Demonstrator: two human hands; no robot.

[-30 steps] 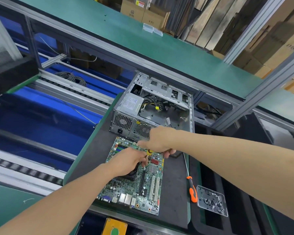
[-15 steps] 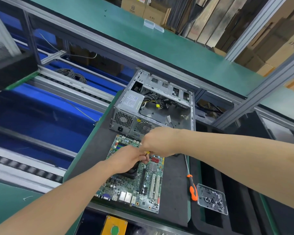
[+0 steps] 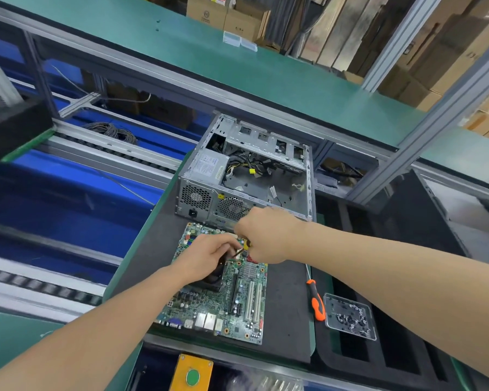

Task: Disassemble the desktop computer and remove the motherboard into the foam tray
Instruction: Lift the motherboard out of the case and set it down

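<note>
**Motherboard**: lying flat, face up, on the black mat just in front of the open chassis. It is not yet in the foam tray, which is sitting to the right.

**Right hand**: closing in a fist round a yellow-handled tool, mostly hidden, over the board's upper middle beside the cooler fan.

**Left hand**: fingers bending down at the tool's thin tip. I cannot tell whether they are pinching it or only steadying it.

**Step, as judged:** freeing a fastening or connector near the cooler.

**Method advised:**
- keeping the tool square on its target
- letting the left fingers guide the tip so it is not skidding across the board
- pressing lightly
- dropping any freed screws into the clear screw dish

**Spare:** orange screwdriver lying idle on the mat's right edge
</note>
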